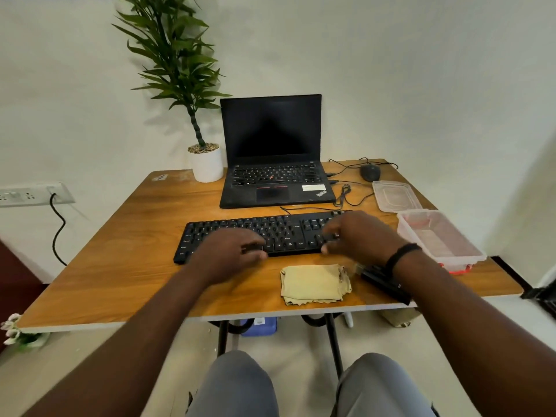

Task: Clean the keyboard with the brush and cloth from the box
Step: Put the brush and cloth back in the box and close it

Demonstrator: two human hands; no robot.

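A black keyboard (270, 233) lies across the middle of the wooden table (126, 266). My left hand (231, 251) is on its front left part, fingers curled over the front edge. My right hand (358, 236) covers its right end, fingers on top and thumb at the front edge; both hands are slightly blurred. A folded yellow cloth (313, 284) lies near the table's front edge. The black brush (382, 281) lies beside it, partly hidden under my right forearm. The clear plastic box (439, 239) stands open at the right.
The box's clear lid (394, 195) lies behind it. An open laptop (270, 152) sits behind the keyboard, with a potted plant (204, 161) to its left and a mouse (370, 172) with loose cables to its right. A wall socket (33, 194) is at the left.
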